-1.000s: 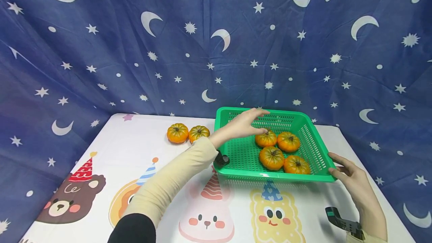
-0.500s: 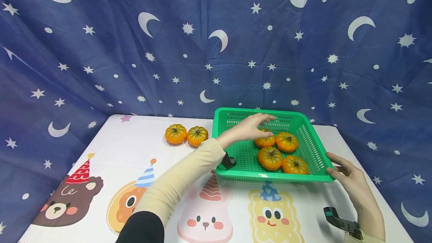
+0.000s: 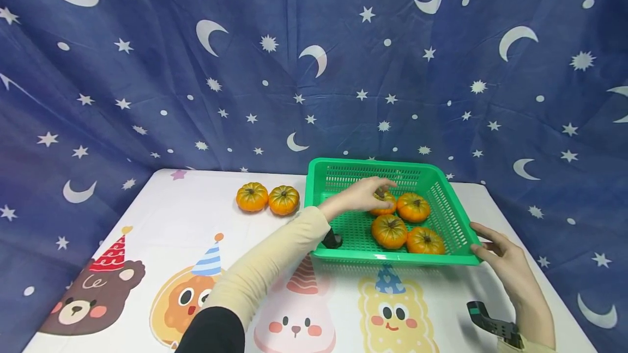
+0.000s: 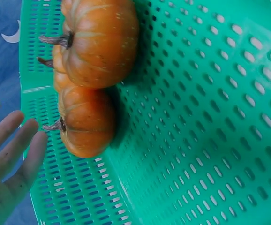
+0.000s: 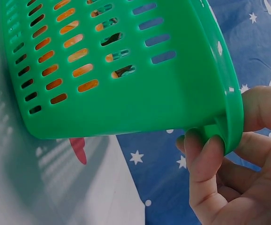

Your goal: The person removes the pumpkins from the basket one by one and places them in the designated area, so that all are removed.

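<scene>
at the left, a first pumpkin (image 3: 252,197) and a second pumpkin (image 3: 283,200) sit side by side on the table, outside the green basket (image 3: 373,256). our left hand (image 3: 360,195) hangs over the basket at the far-left pumpkin (image 3: 384,211), fingers loose and apart beside its stem, grasping nothing; whether any fingertip touches it we cannot tell. to do this well, we would say, we should handle it by its rounded body, not the brittle-looking stem, and guard our sleeve from the basket's left rim. the near-left pumpkin (image 3: 389,232), the far-right pumpkin (image 3: 413,208) and the near-right pumpkin (image 3: 426,241) lie close by inside, so small, slow motions should spare us knocking them. our right hand (image 3: 507,266) pinches the basket's rim at the near right corner; a firm but gentle hold there ought to stop any sliding. the white tablecloth (image 3: 211,189) under it all carries, left to right, a printed bear (image 3: 73,312), a ring-shaped figure, a pink rabbit and a yellow biscuit, all in party hats. a dark blue curtain (image 3: 275,70) with pale moons and stars closes in the left, far and right sides
</scene>
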{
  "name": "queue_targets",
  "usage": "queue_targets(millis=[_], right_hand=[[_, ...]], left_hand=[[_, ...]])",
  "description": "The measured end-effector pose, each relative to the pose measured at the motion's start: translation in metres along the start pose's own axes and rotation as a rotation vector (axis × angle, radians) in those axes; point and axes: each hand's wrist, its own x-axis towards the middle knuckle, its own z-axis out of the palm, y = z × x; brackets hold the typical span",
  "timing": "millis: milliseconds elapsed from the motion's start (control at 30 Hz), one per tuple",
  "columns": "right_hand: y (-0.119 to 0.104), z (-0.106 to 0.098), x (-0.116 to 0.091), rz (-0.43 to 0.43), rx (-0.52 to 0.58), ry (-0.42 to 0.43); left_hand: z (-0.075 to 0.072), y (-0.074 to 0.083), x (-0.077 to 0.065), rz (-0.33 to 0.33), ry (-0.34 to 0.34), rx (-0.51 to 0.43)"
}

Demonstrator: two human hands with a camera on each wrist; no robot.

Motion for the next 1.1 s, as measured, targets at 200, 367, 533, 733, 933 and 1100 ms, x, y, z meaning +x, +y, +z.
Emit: queue_targets(millis=[200, 367, 533, 733, 933, 1100], right_hand=[[-0.003, 0.0, 0.0, 0.001, -0.011, 0.001], [-0.003, 0.0, 0.001, 0.007, -0.016, -0.002], [-0.002, 0.0, 0.0, 0.018, -0.022, -0.003], [-0.002, -0.001, 0.0, 0.015, -0.021, 0.008], [-0.001, 0.0, 0.001, 0.007, -0.011, 0.01], [0.0, 0.0, 0.0, 0.002, -0.004, 0.006]], left_hand=[[0.005, -0.005, 0.003, 0.042, -0.061, 0.023], [0.008, -0.004, 0.004, 0.038, -0.109, 0.035], [0.011, -0.004, 0.003, 0.037, -0.128, 0.054], [0.016, -0.007, 0.003, 0.041, -0.17, 0.051], [0.02, -0.01, 0.004, 0.027, -0.223, 0.04], [0.019, -0.007, 0.003, 0.012, -0.252, 0.066]])
